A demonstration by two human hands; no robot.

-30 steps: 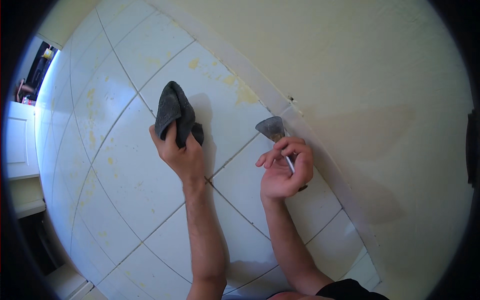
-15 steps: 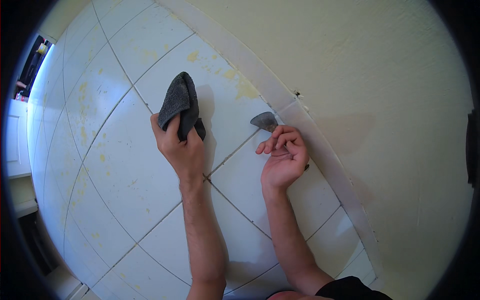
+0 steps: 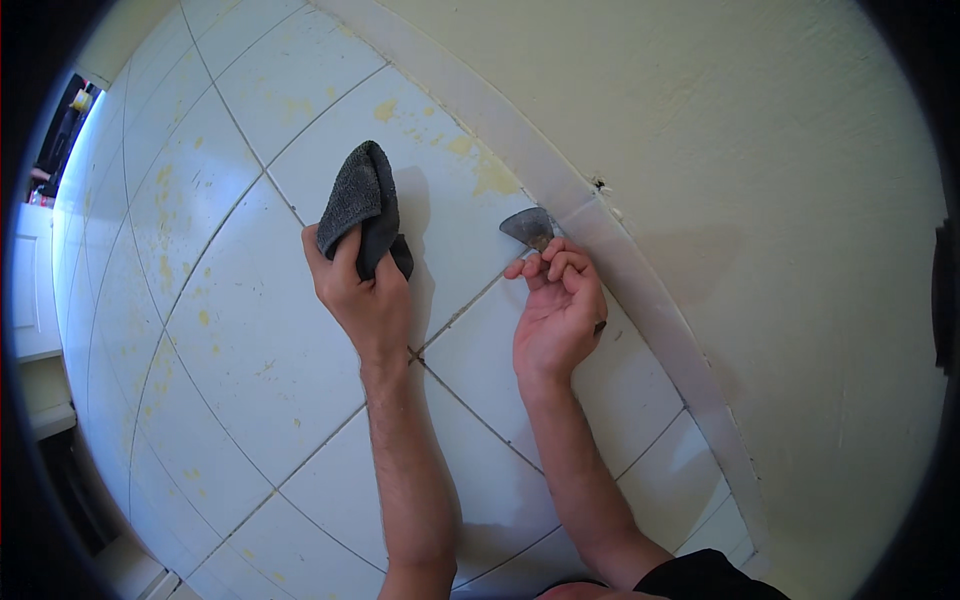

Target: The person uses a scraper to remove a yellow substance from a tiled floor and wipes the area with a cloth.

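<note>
**tile_guy:** Looking down at 2 bare arms coming in from 6 o'clock over a white tile floor (image 3: 230,340). Left hand (image 3: 365,295) is clamped around a dark grey cloth (image 3: 362,205), fingers wrapped over its lower end, and the rest of the cloth sticks out toward 12 o'clock, lying on the tile. Right hand (image 3: 558,310) is curled shut on a scraper (image 3: 530,228). You only see the grey metal blade poking out past the fingertips toward 11 o'clock. The handle is buried in the palm, apart from a dark bit at the 3 o'clock edge of the hand.

**grout_nerd:** Where's the blade sitting exactly?

**tile_guy:** Right at the foot of the pale baseboard (image 3: 640,290), just beside it, at the edge of the tile. Can't tell if the edge is actually touching the floor or the trim. The baseboard runs diagonally from 11 o'clock down to 5 o'clock, and the cream wall (image 3: 760,180) fills everything on the 2 o'clock side.

**grout_nerd:** And the 2 hands, close together?

**tile_guy:** Near each other but apart, with a grout line (image 3: 460,310) crossing the gap between them. The cloth is at 9 o'clock from the scraper. Yellowish stains (image 3: 490,180) sit on the tile between the cloth and the baseboard, and more speckle the tiles out toward 9 o'clock. White furniture (image 3: 30,290) shows at the far 9 o'clock rim.
</note>
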